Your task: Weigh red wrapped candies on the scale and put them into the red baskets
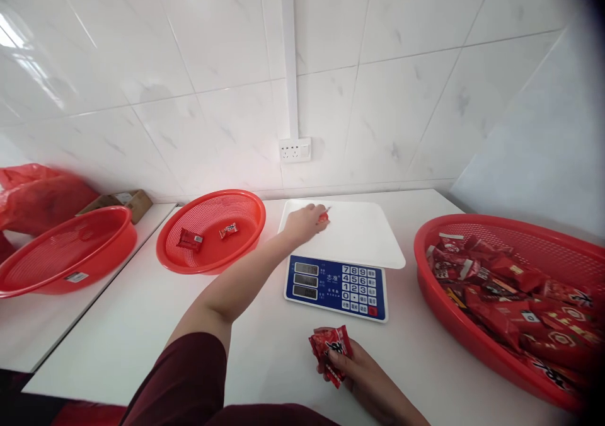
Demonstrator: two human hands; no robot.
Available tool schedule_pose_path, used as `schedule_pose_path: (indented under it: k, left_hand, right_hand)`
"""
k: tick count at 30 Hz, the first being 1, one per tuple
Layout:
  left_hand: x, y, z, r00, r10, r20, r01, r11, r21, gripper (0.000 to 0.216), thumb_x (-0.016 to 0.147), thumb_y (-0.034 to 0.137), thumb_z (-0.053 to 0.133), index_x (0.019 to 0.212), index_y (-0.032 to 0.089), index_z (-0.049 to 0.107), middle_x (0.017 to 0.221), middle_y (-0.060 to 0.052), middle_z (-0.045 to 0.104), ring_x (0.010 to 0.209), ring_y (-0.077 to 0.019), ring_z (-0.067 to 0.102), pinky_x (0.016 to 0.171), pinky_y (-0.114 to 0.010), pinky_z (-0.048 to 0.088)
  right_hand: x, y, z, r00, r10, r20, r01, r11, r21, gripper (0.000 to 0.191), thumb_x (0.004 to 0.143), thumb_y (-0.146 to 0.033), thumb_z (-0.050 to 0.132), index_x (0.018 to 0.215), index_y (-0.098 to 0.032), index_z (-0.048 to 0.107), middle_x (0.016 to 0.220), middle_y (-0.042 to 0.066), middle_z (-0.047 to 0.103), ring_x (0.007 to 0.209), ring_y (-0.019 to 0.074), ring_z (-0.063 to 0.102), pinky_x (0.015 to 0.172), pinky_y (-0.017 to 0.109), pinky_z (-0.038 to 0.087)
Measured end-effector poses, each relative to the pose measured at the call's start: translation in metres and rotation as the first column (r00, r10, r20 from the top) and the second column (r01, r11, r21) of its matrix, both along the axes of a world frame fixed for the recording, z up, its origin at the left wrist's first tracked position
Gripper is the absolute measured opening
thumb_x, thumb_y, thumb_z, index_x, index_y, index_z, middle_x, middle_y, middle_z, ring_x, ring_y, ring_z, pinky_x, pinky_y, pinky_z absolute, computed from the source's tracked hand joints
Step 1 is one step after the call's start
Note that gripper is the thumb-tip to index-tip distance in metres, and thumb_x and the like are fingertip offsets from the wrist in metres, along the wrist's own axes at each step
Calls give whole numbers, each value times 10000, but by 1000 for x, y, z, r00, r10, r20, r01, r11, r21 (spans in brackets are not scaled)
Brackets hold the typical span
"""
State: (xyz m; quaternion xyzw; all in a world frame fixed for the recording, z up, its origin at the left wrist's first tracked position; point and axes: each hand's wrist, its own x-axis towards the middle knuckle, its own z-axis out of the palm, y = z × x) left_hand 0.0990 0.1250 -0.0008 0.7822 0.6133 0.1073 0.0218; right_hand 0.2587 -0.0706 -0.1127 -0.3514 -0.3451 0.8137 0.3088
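Observation:
My left hand [303,224] reaches over the white pan [362,234] of a digital weighing scale, closed on a small red snack packet [324,216] that is mostly covered by the fingers. The scale's blue keypad panel [331,290] faces me, its display digits too faint to read. In front of the scale, my right hand [357,372] grips red snack packets [336,344] with dark lettering, the thumb pressed across them. To the left, a round red basket [210,267] contains two packets: a dark red one [190,239] and a smaller one [229,230].
A large red basket [439,300] at the right holds many red snack packets [515,306]. Farther left stand another red basket [101,271], a cardboard box [140,204] and a red plastic bag [47,196]. A wall socket [295,150] sits behind the scale.

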Motion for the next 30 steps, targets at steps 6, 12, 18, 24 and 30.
schedule_pose_path:
  k: [6,12,18,24,30]
  left_hand:
    - [-100,-25,22,931,364,29,-365,928,77,414,904,492,364,1211,240,479,1157,-116,592,955,-276,620,721,-350,458]
    - [-150,-71,7,873,485,51,-487,871,57,533,894,512,381,1298,170,443,1204,-179,592,1133,-341,535,910,-483,398]
    - [-118,-94,10,924,308,228,-340,933,120,535,910,533,349,1336,217,422,1342,-116,515,1264,-281,444,968,-418,406]
    - [-93,-106,30,879,102,465,-216,956,199,479,894,516,427,1282,241,490,1332,-74,538,1266,-253,454,982,-404,428]
    - [-89,-114,26,767,28,641,-208,956,207,394,894,470,459,1199,236,547,1242,-47,613,1180,-213,539,966,-354,450]
  right_hand:
    - [0,-3,-3,998,16,57,-14,999,-30,610,682,-526,724,1155,-165,588,872,75,645,778,209,583,712,331,424]
    - [-2,33,30,986,-67,153,51,993,106,547,698,-578,692,1082,-203,586,863,70,665,793,226,613,710,349,441]
    - [-21,118,97,885,-275,376,25,835,550,431,776,-536,625,999,-173,567,774,53,660,741,205,625,628,309,463]
    - [-22,166,109,583,-511,631,-173,681,711,468,828,-440,570,1222,-189,540,1162,117,625,700,170,622,739,378,474]
    - [-12,165,105,567,-568,597,-149,642,752,436,866,-417,508,1236,-187,533,1143,92,626,952,213,607,870,392,463]
